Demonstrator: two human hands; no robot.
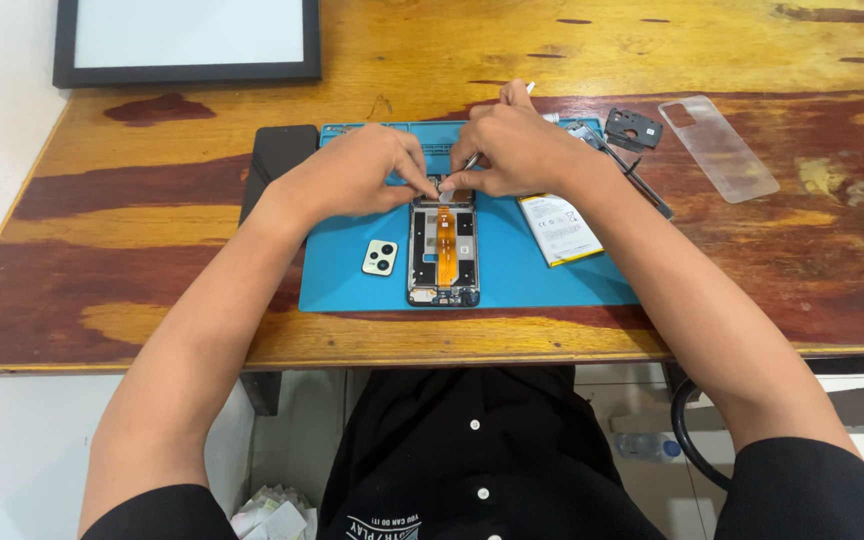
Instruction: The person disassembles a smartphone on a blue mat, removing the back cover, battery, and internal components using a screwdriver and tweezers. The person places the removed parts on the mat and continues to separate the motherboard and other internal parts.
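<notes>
The opened phone (443,255) lies flat on the blue mat (532,270), steady for close work, its camera cover (380,257) parked just left of it. At the phone's top end, the left hand (357,172) pinches a small part (too tiny to identify); the right hand (517,150) grips a thin tool (474,160), wrists arched. The battery (559,228) waits right of the phone on the worktop (152,290).

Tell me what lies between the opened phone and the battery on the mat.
Nothing: in the head view only bare blue mat shows between the opened phone and the battery.
</notes>
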